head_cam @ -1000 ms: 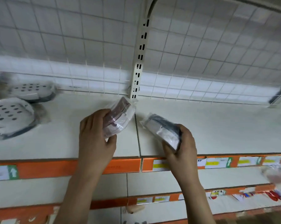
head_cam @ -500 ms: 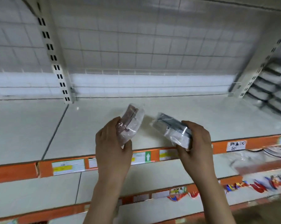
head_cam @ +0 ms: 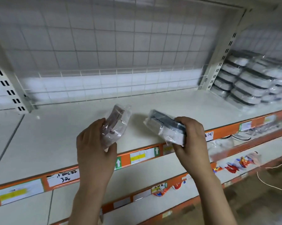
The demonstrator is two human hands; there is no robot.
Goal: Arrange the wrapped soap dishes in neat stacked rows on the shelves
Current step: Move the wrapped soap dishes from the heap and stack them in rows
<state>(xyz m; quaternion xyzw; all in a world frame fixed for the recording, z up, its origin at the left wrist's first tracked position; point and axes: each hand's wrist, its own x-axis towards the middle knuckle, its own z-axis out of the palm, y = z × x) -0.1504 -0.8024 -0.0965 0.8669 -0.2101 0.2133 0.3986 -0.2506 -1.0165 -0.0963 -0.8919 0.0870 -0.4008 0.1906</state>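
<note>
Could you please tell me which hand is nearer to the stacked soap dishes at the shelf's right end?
Right. The right hand is closer to the stacked soap dishes; the left hand is farther left.

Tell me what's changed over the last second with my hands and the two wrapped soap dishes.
The view swung right: the loose soap dishes at the left are gone from sight, and the stacked rows of wrapped dishes now show at the far right. Nothing was let go: the left hand still grips the brown-trimmed dish, the right hand the dark-trimmed dish, both above the bare shelf.
</note>
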